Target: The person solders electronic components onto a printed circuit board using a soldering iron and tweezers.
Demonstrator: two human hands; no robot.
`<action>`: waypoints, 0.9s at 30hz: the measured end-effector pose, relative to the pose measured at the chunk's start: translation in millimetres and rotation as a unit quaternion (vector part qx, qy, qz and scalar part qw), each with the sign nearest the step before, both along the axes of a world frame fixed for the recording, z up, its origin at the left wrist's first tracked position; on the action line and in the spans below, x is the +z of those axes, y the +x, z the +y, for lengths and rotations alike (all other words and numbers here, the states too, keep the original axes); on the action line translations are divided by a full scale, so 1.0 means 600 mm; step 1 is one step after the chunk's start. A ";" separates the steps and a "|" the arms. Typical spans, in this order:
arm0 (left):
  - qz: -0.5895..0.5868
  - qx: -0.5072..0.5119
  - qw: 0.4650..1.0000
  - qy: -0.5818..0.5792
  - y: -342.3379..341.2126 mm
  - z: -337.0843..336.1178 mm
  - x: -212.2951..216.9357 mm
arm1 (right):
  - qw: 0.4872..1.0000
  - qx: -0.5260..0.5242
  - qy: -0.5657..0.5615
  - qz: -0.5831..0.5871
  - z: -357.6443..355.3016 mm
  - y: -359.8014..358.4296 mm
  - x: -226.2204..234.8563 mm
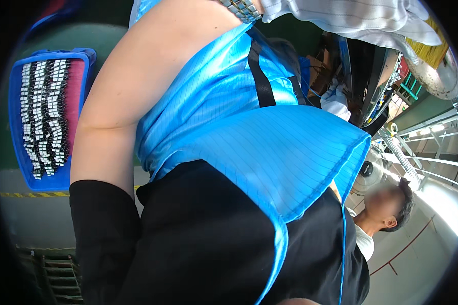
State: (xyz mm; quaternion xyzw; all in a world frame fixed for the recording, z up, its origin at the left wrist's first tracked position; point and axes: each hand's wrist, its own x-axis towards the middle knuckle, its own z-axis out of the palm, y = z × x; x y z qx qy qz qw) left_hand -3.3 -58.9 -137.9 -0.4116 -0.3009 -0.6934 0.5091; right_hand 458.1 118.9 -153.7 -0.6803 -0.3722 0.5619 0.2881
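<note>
Neither of my hands can be made out. A large bare arm (122, 96) bends from a black sleeve (104, 229) at the lower left up to the top edge; I cannot tell whose it is. A metal-band watch (241, 9) circles its wrist. White striped cloth (351, 18) starts beside the watch and covers whatever lies beyond, so no fingers show. Yellow material (430, 47) is at the cloth's right end. A shiny blue pinstriped garment (269, 152) with a black strap (261, 76) lies over black clothing (208, 244) and fills the middle.
At the left, a blue bin (18, 117) holds rows of small black-and-white parts (46, 112) beside a pink sheet (76, 96). Yellow-black tape (35, 194) marks the floor. On the right are a person (387, 208) in white, a fan (369, 173) and a bright lamp (455, 208).
</note>
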 end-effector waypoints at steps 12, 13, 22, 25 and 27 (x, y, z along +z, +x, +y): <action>0.026 -0.126 0.957 -0.259 0.121 -0.140 -0.008 | 0.996 -0.029 0.086 -0.019 -0.089 0.055 -0.057; 0.063 -0.129 0.951 -0.274 0.124 -0.138 0.000 | 0.993 0.028 0.106 -0.033 -0.100 0.048 -0.057; 0.261 -0.368 0.705 -0.548 0.258 -0.042 0.020 | 0.968 -0.088 0.095 0.215 -0.165 0.032 -0.070; 0.266 -0.339 0.617 -0.658 0.322 0.031 -0.002 | 0.960 -0.134 0.117 0.217 -0.191 0.035 -0.075; 0.280 -0.214 0.621 -0.700 0.359 0.081 -0.022 | 0.950 -0.143 0.133 0.242 -0.206 0.034 -0.072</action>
